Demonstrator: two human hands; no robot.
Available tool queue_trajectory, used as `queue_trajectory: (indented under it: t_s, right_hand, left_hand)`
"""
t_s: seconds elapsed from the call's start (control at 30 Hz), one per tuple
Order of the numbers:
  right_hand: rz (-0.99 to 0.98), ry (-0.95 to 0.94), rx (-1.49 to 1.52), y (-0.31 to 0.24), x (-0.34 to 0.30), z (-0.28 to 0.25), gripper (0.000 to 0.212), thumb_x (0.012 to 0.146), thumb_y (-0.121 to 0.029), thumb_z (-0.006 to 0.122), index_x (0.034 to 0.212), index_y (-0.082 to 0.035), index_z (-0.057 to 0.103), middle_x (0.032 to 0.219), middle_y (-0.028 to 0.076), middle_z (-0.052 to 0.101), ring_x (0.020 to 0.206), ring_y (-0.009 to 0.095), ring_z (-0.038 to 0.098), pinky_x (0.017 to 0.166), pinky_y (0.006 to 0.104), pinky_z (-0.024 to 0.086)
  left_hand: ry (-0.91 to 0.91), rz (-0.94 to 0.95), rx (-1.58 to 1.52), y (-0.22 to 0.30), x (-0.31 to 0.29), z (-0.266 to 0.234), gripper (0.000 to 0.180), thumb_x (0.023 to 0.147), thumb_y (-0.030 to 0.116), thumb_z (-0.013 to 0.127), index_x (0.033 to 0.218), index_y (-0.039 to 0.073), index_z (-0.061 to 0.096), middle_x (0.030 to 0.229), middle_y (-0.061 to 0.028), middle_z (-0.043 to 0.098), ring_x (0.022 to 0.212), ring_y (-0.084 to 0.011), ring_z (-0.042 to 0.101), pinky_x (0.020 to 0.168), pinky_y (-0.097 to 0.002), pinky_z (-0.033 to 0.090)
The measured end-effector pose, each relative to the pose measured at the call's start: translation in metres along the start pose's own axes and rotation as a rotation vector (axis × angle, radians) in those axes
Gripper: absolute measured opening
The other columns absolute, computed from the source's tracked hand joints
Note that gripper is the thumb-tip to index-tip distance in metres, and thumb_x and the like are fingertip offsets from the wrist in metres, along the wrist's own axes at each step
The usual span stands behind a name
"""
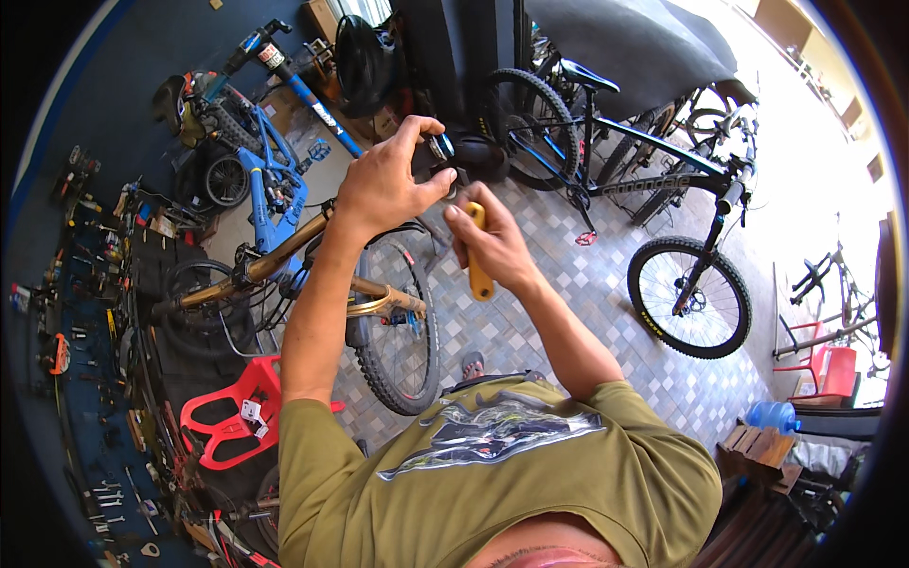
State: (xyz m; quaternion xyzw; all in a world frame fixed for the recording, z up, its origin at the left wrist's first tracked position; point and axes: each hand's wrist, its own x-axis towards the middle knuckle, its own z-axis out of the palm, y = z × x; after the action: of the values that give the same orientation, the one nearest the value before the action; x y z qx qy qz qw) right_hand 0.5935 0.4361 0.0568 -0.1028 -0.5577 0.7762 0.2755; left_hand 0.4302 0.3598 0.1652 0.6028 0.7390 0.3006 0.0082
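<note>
My left hand (383, 189) is raised in front of me, thumb and index finger curled around a small round metal part (441, 146) with a dark, bluish rim. The part sits at the index fingertip; its far side is hidden. Just right of it and lower, my right hand (494, 244) is closed around the yellow handle (481, 257) of a hand tool. A hole shows at the handle's lower end. The tool's working end, near my left thumb, is too small to make out. Both hands are close together but apart.
A gold bike frame (284, 248) with a wheel (402, 327) stands below my left forearm, beside a blue frame (276, 213). At right is a black bike (653, 166). A red chair (232, 412) stands lower left, near a wall of tools (109, 497).
</note>
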Motion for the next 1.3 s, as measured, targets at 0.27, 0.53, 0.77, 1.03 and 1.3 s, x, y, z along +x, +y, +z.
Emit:
queue_trajectory:
  t_s: [0.27,0.53,0.77,1.03,1.3]
  right_hand:
    - [-0.145,0.013,-0.249,-0.06,0.036,-0.028,0.047,0.093,-0.031,0.085,0.125,-0.001,0.068,0.085,0.002,0.068,0.056,0.003,0.05,0.047,0.0232,0.037]
    - [-0.314,-0.198,-0.764,-0.082,0.027,-0.031,0.045,0.086,-0.03,0.091,0.118,-0.003,0.074,0.098,0.004,0.075,0.086,0.011,0.065,0.08,0.0302,0.055]
    - [-0.313,-0.366,-0.874,-0.106,0.012,-0.02,0.042,0.083,-0.019,0.083,0.114,-0.002,0.062,0.103,0.015,0.076,0.095,0.032,0.074,0.085,0.0417,0.058]
    - [-0.396,-0.607,-0.864,-0.104,0.009,-0.018,0.037,0.082,-0.013,0.078,0.106,0.0,0.053,0.097,0.018,0.072,0.095,0.04,0.073,0.081,0.0467,0.059]
    - [-0.587,-0.52,-0.793,-0.093,-0.001,-0.016,0.032,0.077,-0.009,0.079,0.097,-0.002,0.055,0.084,0.014,0.068,0.074,0.036,0.072,0.065,0.0404,0.056]
  left_hand:
    - [0.077,-0.027,0.105,0.015,-0.018,0.009,0.069,0.085,0.033,0.083,0.142,0.018,0.046,0.116,-0.0134,0.077,0.103,-0.0405,0.075,0.082,-0.0499,0.06]
    - [0.096,-0.002,0.068,0.026,-0.044,0.008,0.068,0.084,0.027,0.083,0.142,0.02,0.047,0.1,-0.0085,0.08,0.093,-0.0374,0.076,0.075,-0.0476,0.06]
    - [0.146,0.115,0.05,0.026,-0.064,0.01,0.075,0.079,0.024,0.086,0.143,0.018,0.048,0.091,-0.0061,0.078,0.081,-0.0348,0.077,0.068,-0.048,0.06]
    - [0.13,0.211,0.029,0.025,-0.084,0.006,0.084,0.071,0.021,0.091,0.144,0.016,0.049,0.089,-0.0048,0.078,0.078,-0.0309,0.078,0.068,-0.0426,0.06]
    - [0.137,0.2,0.072,0.031,-0.087,0.004,0.073,0.07,0.026,0.092,0.134,0.017,0.058,0.082,-0.0045,0.076,0.076,-0.029,0.076,0.066,-0.0414,0.059]
